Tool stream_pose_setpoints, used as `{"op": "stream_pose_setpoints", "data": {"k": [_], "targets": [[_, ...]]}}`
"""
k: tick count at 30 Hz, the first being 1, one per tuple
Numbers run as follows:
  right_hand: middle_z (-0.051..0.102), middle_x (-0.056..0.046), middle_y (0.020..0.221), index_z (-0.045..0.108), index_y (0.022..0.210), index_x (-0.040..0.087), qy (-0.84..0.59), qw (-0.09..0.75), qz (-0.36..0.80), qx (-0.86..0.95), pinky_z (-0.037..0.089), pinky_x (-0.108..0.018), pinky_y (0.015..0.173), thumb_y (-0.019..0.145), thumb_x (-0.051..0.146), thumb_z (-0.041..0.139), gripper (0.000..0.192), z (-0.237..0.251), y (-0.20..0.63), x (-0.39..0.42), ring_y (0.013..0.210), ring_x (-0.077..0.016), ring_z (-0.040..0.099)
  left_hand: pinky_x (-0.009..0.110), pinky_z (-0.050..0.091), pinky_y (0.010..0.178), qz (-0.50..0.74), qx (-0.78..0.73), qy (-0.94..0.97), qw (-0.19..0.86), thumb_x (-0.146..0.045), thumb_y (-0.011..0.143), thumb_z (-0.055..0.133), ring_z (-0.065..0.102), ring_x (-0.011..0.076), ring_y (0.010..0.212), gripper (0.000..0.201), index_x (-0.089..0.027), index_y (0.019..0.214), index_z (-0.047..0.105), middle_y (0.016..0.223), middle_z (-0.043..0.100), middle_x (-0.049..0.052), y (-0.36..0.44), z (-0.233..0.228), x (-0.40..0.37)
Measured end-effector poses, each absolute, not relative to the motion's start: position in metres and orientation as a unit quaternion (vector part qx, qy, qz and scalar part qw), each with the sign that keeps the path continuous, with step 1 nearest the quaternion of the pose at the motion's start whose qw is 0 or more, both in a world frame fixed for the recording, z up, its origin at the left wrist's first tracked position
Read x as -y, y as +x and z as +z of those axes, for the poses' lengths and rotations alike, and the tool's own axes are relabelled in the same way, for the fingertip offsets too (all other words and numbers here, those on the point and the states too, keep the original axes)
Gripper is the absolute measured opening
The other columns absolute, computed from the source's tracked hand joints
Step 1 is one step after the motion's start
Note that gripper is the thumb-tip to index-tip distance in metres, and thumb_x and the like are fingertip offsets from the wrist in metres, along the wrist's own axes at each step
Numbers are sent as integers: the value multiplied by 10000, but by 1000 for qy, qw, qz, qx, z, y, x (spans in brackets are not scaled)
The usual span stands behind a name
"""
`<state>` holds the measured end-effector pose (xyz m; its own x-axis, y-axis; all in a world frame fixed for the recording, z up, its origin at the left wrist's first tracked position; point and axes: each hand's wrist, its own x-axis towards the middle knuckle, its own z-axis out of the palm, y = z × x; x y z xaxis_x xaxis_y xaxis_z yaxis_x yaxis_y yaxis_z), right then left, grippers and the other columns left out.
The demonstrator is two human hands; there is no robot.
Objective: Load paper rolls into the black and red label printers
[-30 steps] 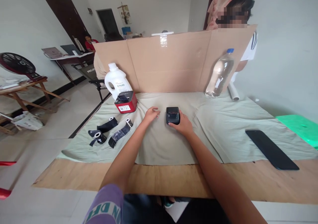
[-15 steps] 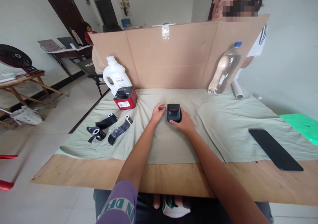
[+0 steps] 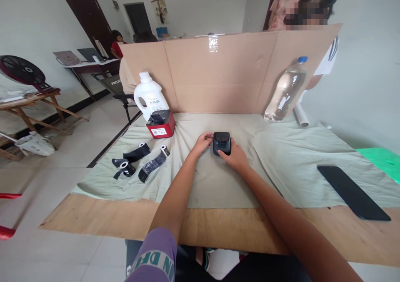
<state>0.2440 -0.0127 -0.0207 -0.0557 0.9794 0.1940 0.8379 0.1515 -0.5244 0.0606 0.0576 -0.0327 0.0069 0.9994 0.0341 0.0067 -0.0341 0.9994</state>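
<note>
A small black label printer (image 3: 222,143) sits on the cloth in front of me, its dark glossy lid facing up. My right hand (image 3: 236,157) wraps its right side, with the thumb across the front lower edge. Fingers bent, my left hand (image 3: 202,143) is closed against the printer's left edge; its fingertips are partly hidden there. To the left lie rolls of black film, partly unwound: one roll (image 3: 155,163) nearest me, another roll (image 3: 127,169) and a roll (image 3: 139,152) behind it. A red and black box-like device (image 3: 162,131) with a white code label stands beyond them.
A white jug (image 3: 153,96) stands behind the red device, against a cardboard screen (image 3: 218,75). At the right are a large clear bottle (image 3: 286,92), a white tube (image 3: 301,116), a black phone (image 3: 353,192) and green plastic (image 3: 383,159). People are beyond the screen.
My left hand has closed in on the printer's left edge from slightly apart. The right hand keeps its hold. The whole view has shifted slightly.
</note>
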Motion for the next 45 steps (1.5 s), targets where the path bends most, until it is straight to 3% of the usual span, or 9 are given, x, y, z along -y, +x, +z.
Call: {"op": "stream_pose_setpoints", "data": {"k": [5,13,21,30,45], "targets": [[614,-200,1353,289,1531,77,-633,242,111,727,466,-441,931,780,687,612,1021,-22,243,13,1218,-390,559,185,406,555,466,-515,493,524,-57,760,605,592,92,651,268,-125,1012,665,813,667,27,58,-23,-59],[609,-212,1355,268,1536,59,-631,236,113,730,461,-439,936,770,705,615,1061,-23,244,12,1220,-398,555,189,404,552,421,-533,474,561,-37,707,646,628,108,679,337,-138,1028,634,781,678,22,55,-12,-61],[595,-204,1371,291,1524,74,-626,246,125,729,452,-449,961,771,694,623,1030,-23,244,12,1233,-403,545,185,183,410,395,-562,477,548,-84,713,679,331,43,399,188,-173,850,587,503,421,-87,56,-9,-63],[564,-227,1406,290,1521,52,-623,248,122,732,443,-459,988,767,685,624,1040,-27,243,9,1249,-402,540,187,122,420,375,-571,481,549,-91,714,700,259,30,380,292,-210,748,436,472,325,-114,58,-6,-63],[587,-215,1377,286,1517,69,-618,247,123,736,434,-447,983,772,687,619,1024,-27,243,9,1230,-401,543,188,86,401,359,-581,486,545,-148,701,731,261,27,357,299,-218,760,447,465,316,-116,54,-13,-70]]}}
